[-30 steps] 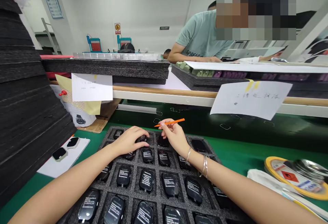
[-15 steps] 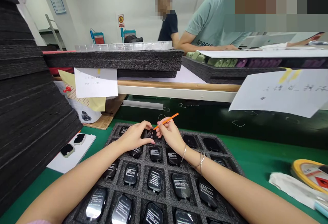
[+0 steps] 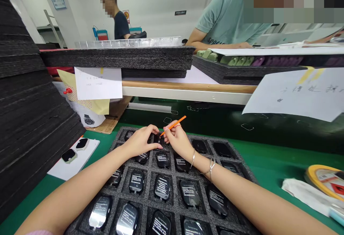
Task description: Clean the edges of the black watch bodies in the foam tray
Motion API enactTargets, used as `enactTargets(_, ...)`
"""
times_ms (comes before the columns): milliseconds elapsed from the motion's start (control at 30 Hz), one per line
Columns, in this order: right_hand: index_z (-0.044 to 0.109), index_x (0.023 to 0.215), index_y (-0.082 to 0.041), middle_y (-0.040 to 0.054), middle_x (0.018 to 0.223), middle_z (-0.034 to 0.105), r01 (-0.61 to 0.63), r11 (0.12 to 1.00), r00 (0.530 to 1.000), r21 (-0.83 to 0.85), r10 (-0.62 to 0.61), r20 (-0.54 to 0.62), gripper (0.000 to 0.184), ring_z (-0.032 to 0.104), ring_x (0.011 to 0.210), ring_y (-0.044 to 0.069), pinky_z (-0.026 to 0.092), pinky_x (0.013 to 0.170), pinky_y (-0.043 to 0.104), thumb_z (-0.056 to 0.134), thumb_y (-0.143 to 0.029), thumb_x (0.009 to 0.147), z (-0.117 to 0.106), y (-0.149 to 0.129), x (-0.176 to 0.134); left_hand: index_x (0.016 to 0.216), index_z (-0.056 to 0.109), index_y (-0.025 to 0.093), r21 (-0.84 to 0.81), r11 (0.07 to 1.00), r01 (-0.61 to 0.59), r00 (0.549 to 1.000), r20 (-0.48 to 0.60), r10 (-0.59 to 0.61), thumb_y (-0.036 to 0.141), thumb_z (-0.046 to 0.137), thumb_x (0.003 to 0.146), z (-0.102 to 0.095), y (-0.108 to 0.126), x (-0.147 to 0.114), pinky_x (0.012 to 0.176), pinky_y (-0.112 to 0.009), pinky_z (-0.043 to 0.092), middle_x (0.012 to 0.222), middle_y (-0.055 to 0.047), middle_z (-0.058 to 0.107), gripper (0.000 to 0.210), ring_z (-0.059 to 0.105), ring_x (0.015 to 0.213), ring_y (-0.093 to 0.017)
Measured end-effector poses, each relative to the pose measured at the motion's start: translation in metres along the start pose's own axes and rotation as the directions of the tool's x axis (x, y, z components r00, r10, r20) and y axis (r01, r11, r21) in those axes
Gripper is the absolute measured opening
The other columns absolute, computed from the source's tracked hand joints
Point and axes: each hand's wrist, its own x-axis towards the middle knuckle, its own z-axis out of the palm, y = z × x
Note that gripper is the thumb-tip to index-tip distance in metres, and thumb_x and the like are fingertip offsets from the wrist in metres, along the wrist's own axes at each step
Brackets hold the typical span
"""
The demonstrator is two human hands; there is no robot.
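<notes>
Rows of black smartwatches [image 3: 161,187], without straps, lie in the pockets of a dark foam tray [image 3: 146,175]. Many of their screens show lines of white text. My left hand [image 3: 143,140] is at the tray's back row, thumb and forefinger curled around the sides of one smartwatch [image 3: 158,139]. That watch is partly hidden by my fingers. Pinched in my right hand [image 3: 176,139] is a thin orange pointed stick [image 3: 176,123], slanting up to the right. Its tip is at the watch between my hands; whether it touches cannot be made out.
On the left, a tall stack of black foam trays [image 3: 27,102] stands by white paper [image 3: 90,152] with two watches [image 3: 69,155]. A shelf [image 3: 185,94] with foam trays crosses behind. Yellow tape [image 3: 311,177] and a white cloth [image 3: 301,192] lie right. A co-worker [image 3: 228,16] sits opposite.
My hands keep nearly the same place over the back-row watch, stick still in my right hand. The view has shifted slightly. A person in a dark shirt in the background has moved left.
</notes>
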Motion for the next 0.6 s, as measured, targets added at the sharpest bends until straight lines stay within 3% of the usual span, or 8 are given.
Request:
enactTargets(233,0.048,0.090,-0.018,-0.0053,0.066,0.056,0.029,0.999,1.000,-0.018,-0.029,-0.006,0.026,0.055,0.051,0.011,0.047,0.050,0.023,0.065,-0.037,0.092,0.000,-0.001,0.000,0.112,0.052,0.021,0.121,0.992,-0.017,1.000,-0.006,0.018,0.038,0.082,0.082,-0.001,0.001,-0.002,0.097,-0.040,0.046,0.118,-0.007,0.062,0.046,0.058,0.112,-0.027)
enactTargets(400,0.048,0.094,-0.019,-0.0039,0.068,0.056,0.056,0.998,0.998,0.014,-0.055,-0.026,0.037,0.055,0.052,0.011,0.046,0.047,0.022,0.063,-0.052,0.088,0.002,-0.005,-0.001,0.095,0.057,0.020,0.262,0.965,0.035,0.999,-0.033,-0.027,0.050,0.070,0.089,-0.007,-0.001,-0.007,0.091,-0.046,0.045,0.101,-0.006,0.059,0.034,0.054,0.097,-0.029)
enactTargets(600,0.063,0.093,-0.018,0.0046,0.084,0.066,0.065,0.998,0.998,0.004,-0.065,0.016,0.041,0.054,0.053,0.011,0.046,0.045,0.023,0.065,-0.057,0.081,0.002,-0.012,-0.002,0.100,0.065,0.021,0.335,0.942,-0.004,0.999,0.042,-0.011,0.047,0.067,0.092,-0.021,-0.005,-0.014,0.091,-0.045,0.043,0.097,-0.006,0.055,0.027,0.053,0.097,-0.028)
